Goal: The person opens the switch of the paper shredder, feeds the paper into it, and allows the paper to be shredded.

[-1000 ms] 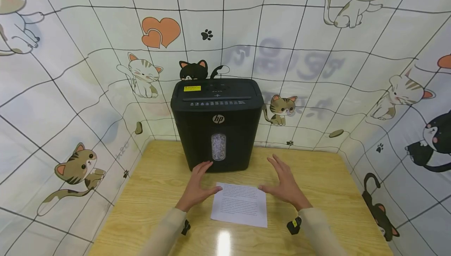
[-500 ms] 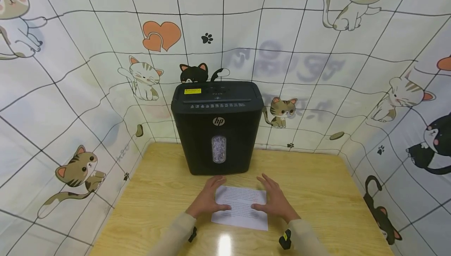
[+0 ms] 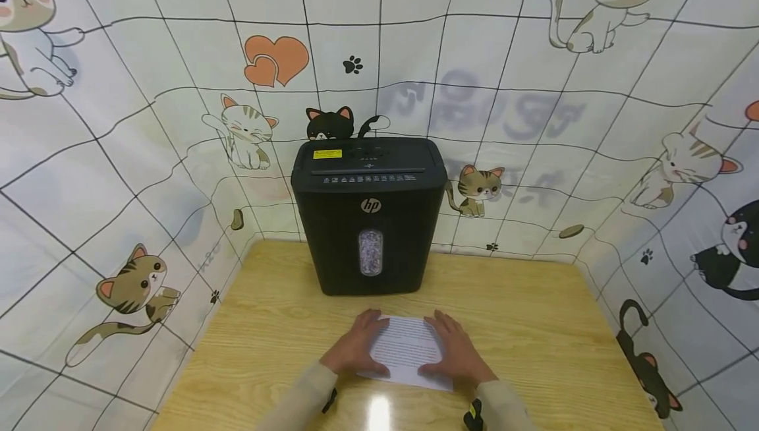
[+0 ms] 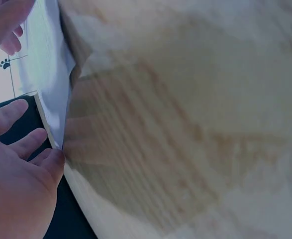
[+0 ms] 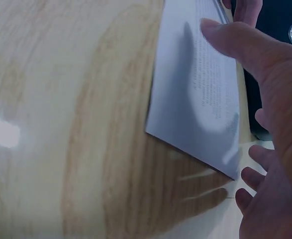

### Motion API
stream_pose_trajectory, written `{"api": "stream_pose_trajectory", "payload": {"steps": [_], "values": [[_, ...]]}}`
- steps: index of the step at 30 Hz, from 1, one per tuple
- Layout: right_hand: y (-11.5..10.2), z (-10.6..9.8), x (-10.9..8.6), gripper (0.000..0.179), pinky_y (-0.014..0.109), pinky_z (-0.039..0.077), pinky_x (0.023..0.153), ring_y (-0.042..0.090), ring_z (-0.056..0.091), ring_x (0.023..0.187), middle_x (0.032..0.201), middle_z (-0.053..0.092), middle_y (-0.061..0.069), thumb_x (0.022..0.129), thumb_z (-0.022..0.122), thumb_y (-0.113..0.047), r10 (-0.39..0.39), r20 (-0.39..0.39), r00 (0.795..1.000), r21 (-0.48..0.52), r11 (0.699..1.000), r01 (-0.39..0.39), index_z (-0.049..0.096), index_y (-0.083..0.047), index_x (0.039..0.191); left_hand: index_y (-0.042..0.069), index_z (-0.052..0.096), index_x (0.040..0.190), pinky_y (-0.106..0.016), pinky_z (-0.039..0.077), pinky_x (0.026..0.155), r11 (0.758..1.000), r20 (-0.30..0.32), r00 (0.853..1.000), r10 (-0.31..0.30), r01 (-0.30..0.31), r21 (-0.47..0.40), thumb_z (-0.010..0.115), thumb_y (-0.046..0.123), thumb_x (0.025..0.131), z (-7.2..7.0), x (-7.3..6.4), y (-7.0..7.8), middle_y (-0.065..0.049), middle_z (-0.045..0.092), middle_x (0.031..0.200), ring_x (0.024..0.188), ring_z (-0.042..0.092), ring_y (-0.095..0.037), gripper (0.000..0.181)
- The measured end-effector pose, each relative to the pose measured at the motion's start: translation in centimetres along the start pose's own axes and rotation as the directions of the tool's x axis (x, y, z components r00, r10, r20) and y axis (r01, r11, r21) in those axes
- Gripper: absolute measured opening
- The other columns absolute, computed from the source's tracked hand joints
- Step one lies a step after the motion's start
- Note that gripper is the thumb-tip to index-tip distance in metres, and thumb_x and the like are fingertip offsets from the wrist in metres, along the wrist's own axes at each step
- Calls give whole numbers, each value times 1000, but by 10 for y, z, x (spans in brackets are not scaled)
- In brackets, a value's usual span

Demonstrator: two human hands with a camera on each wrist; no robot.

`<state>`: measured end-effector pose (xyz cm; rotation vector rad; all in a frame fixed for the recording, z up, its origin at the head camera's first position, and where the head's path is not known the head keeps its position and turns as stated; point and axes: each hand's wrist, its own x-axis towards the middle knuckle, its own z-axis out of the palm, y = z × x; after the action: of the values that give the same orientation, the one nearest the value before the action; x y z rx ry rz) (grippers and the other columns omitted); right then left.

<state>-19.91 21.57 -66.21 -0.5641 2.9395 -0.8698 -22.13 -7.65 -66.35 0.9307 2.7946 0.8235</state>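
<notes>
A white sheet of printed paper (image 3: 406, 352) lies on the wooden table, covered with lines of small text. My left hand (image 3: 354, 346) is at its left side and my right hand (image 3: 458, 355) at its right side, thumbs toward each other and fingers spread forward. In the right wrist view, the thumb of the right hand (image 5: 275, 74) is over the paper (image 5: 195, 94) and its shadow falls on the sheet. The left wrist view has the left hand (image 4: 24, 169) beside the paper's edge (image 4: 51, 74); whether it touches cannot be told. Neither hand grips anything.
A black HP paper shredder (image 3: 332, 240) stands behind the paper against the wall, its feed slot on top and shreds visible through a small window. A cat-patterned tiled cloth (image 3: 522, 55) surrounds the wooden table (image 3: 510, 299) on three sides.
Both hands have come inward and closer to the person, from above and beside the paper to its two sides. The paper and shredder stay in place.
</notes>
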Motion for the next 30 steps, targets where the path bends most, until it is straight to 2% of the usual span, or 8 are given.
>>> {"api": "stream_pose_trajectory", "payload": {"steps": [4,8,15,24,30], "values": [[1,4,-1,110,71,30,115,51,32,149,163,33,25,63,93,-54,35,25,999,-6,999,-35,46,-11,153,10,46,152,-56,47,109,999,35,999,-24,23,32,93,50,62,5,0,-2,-20,36,162,150,32,-42,110],[2,8,-1,108,67,28,119,47,30,151,165,32,22,64,93,-54,55,32,998,-22,998,-54,46,-14,153,10,50,150,-54,49,108,997,37,998,-48,45,58,92,53,63,7,0,-2,-18,36,162,150,33,-40,106],[-3,9,-7,103,67,28,118,47,32,150,164,35,21,64,94,-48,89,3,996,13,996,-89,50,-13,150,6,53,148,-55,43,114,996,63,996,-63,59,65,92,52,66,9,-2,2,-21,33,164,153,29,-42,102],[-11,8,-10,97,66,28,119,45,31,151,164,35,18,69,93,-46,149,15,989,9,989,-149,50,-15,150,7,54,147,-53,42,115,995,44,997,-69,66,77,93,50,67,9,-4,7,-19,34,163,153,30,-41,99],[-9,11,-11,96,63,30,119,42,34,150,163,38,16,68,93,-49,145,-4,989,-13,989,-145,51,-16,149,7,55,147,-54,44,113,995,39,997,-72,69,72,93,48,67,7,-5,10,-19,35,163,152,31,-42,97]]}}
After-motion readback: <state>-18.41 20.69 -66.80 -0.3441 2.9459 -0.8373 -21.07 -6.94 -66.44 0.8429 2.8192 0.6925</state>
